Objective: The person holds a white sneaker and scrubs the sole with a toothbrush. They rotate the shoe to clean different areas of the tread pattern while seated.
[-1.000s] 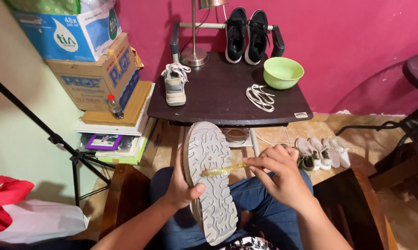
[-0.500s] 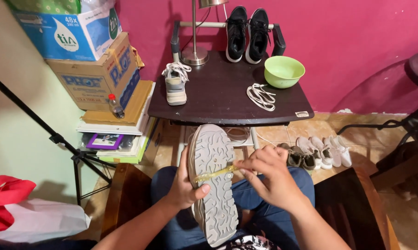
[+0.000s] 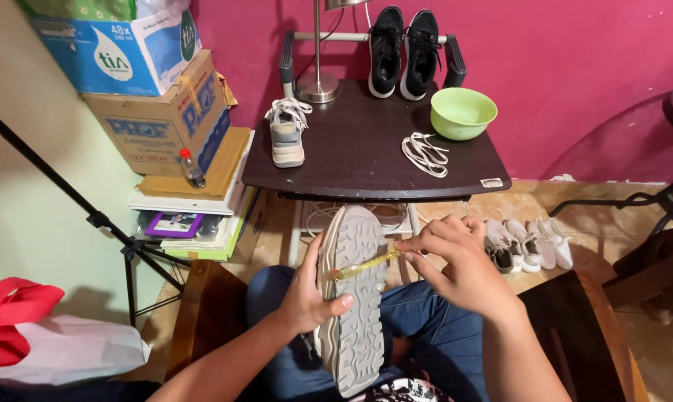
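Pink walls (image 3: 575,82) stand behind one small dark table (image 3: 351,164). On the table sit two black shoes (image 3: 403,52) side by side at the back, one grey and white shoe (image 3: 286,138) at the left, one green bowl (image 3: 463,113) at the right, and one bunch of white laces (image 3: 424,154) just in front of the bowl. One silver lamp base (image 3: 318,88) stands between the grey and white shoe and the black shoes.

Beside the table on the left are two boxes stacked up, one blue and white box (image 3: 120,45) on top of one brown box (image 3: 165,119). One little bottle (image 3: 192,169) with a red cap stands by the brown box. Under the table on the right, on the floor, is a row of small white shoes (image 3: 526,246); I cannot count them well. One red bag (image 3: 12,320) lies at the far left.

Down low, over blue jeans (image 3: 426,327), the left hand (image 3: 310,298) wraps around the side of one grey shoe (image 3: 355,298) and holds it with its bumpy sole facing up. The right hand (image 3: 463,264) pinches one yellow brush (image 3: 366,264) in its fingertips. The brush lies across the sole, touching it.
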